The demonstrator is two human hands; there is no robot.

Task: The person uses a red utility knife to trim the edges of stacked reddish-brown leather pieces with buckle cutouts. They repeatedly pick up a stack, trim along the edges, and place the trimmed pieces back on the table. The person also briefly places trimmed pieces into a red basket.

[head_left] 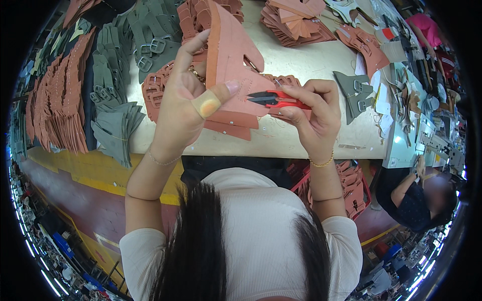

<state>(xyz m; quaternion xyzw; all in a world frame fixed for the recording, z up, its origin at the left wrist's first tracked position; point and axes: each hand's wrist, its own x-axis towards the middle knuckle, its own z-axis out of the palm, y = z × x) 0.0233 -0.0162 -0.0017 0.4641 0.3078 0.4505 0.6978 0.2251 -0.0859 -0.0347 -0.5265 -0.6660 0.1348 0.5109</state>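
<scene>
My left hand (188, 103), a bandage on its thumb, grips a salmon-coloured leather piece (233, 47) and holds it raised over the table. Stitch holes or stitching show on its face near the thumb, with a slot higher up. In my right hand (319, 110) are red-handled thread snips (276, 99). Their dark blades point left and lie over the lower part of the leather, beside the stitching. Whether the blades touch it I cannot tell. Beneath the raised piece, salmon straps with buckles (155, 93) and flat leather parts (231, 125) lie on the table, partly hidden.
Piles of green buckled straps (108, 75) and a long row of salmon pieces (63, 95) fill the left. More salmon parts (296, 25) and a green buckled piece (355, 95) lie right. A red crate (365, 193) stands below the table edge. A co-worker (416, 195) sits at right.
</scene>
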